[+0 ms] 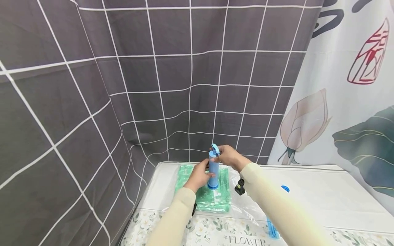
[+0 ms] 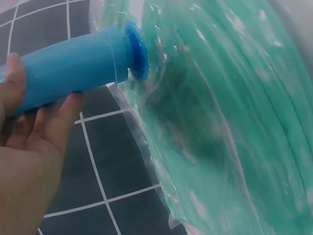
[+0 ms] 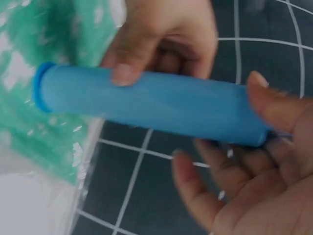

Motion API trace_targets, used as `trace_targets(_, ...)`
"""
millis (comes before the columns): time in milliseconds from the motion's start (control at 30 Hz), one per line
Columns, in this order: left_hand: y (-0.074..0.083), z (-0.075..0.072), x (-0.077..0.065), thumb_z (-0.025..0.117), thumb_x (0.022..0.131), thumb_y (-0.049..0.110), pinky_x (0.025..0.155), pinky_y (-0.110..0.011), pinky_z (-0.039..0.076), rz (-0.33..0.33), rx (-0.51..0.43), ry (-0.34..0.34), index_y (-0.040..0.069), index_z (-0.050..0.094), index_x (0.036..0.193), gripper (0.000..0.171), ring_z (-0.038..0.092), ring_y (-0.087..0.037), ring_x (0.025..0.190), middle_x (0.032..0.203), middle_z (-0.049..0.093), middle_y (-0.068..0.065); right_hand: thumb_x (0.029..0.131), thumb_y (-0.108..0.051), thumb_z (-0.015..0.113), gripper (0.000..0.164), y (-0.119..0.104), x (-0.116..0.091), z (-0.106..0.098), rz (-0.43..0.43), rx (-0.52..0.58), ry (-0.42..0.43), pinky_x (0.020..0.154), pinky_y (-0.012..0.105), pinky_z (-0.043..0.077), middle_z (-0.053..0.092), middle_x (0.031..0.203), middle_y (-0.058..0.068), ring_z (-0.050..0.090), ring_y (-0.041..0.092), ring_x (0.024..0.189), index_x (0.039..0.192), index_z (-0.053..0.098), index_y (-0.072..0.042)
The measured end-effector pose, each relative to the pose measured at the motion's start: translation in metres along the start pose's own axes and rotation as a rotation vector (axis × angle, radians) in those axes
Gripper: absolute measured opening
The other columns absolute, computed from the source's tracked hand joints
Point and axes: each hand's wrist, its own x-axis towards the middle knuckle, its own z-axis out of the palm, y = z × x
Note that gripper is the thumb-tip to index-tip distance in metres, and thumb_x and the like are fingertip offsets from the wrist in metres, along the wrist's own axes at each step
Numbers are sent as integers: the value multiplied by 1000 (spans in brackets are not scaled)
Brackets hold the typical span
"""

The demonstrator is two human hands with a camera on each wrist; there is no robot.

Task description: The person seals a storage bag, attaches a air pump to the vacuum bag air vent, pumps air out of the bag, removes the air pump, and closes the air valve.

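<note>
A blue hand pump (image 1: 213,172) stands upright on a clear plastic bag packed with something green (image 1: 222,198). My left hand (image 1: 198,177) grips the middle of its barrel, thumb on one side and fingers on the other. At the upper end, my right hand (image 1: 229,158) holds the pump just by its light blue handle (image 1: 215,149). The right wrist view shows that thumb (image 3: 274,105) on the barrel's end, with fingers beneath it. In the left wrist view, the pump's flared blue base (image 2: 137,50) meets the bag's surface.
A small blue disc (image 1: 285,188) lies on the white table (image 1: 311,181) to the right. Nearer, a blue plastic strip (image 1: 272,229) is partly covered by the right sleeve. A floral mat (image 1: 212,227) runs along the front. A dark gridded curtain (image 1: 172,126) hangs behind and at left.
</note>
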Motion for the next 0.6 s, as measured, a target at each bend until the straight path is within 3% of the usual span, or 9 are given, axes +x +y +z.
trace_targets(133, -1, 5, -2, 86, 103, 13, 111, -59, 66, 14, 57, 46, 3, 57, 163, 68, 73, -43, 136, 148, 72, -24, 107, -18, 81, 59, 12, -2, 7, -69, 25, 16, 125, 62, 55, 69, 155, 26, 64, 46, 149, 160, 61, -2)
trace_targets(233, -2, 9, -5, 90, 100, 18, 106, -56, 68, 18, 79, 91, 3, 60, 161, 69, 76, -42, 130, 143, 72, -23, 107, -29, 82, 64, 18, -3, 12, -82, 44, 57, 116, 55, 60, 72, 147, 23, 70, 39, 137, 159, 58, -1)
trace_targets(400, -3, 17, -6, 93, 98, 24, 103, -49, 70, 7, 138, 160, 3, 69, 147, 59, 79, -36, 123, 135, 74, -18, 101, -38, 89, 56, 17, -3, 13, -50, 51, 165, 82, 34, 56, 71, 114, 12, 65, 24, 97, 135, 63, -2)
trace_targets(600, -1, 22, -2, 97, 93, 25, 98, -51, 69, -6, 168, 226, 1, 71, 136, 56, 77, -35, 115, 125, 75, -18, 95, -41, 94, 47, 10, 0, 10, -34, -78, 266, 67, 28, 49, 65, 90, 4, 59, 19, 78, 112, 69, -4)
